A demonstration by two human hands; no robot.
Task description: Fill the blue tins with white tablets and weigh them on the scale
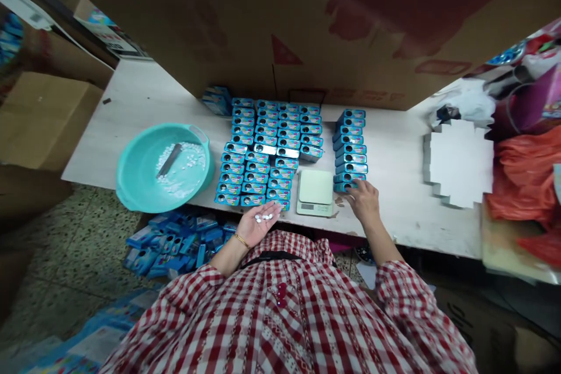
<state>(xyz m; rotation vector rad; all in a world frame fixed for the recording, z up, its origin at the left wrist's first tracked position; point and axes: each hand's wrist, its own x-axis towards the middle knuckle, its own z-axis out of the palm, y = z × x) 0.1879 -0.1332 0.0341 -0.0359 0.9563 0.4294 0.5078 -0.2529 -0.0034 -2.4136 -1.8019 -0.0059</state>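
My left hand (pixel 259 223) lies palm up at the table's front edge, fingers stretched out, with several small white pieces (pixel 263 218) resting on the palm. Beside its fingertips, blue tins (pixel 253 177) stand in tight columns. My right hand (pixel 365 201) has its fingers closed at the nearest blue box of the right-hand column (pixel 350 159). Between my hands sits a pale green scale (pixel 315 188) with nothing on its plate. A turquoise basin (pixel 142 166) on the left holds many white pieces and a dark flat bar (pixel 169 160).
A huge cardboard carton (pixel 263 29) stands along the back of the table (pixel 397 187). To the right lie a stack of white cut card (pixel 460 163) and red plastic bags (pixel 526 169). Many blue packs (pixel 175 242) are heaped below the front edge at left.
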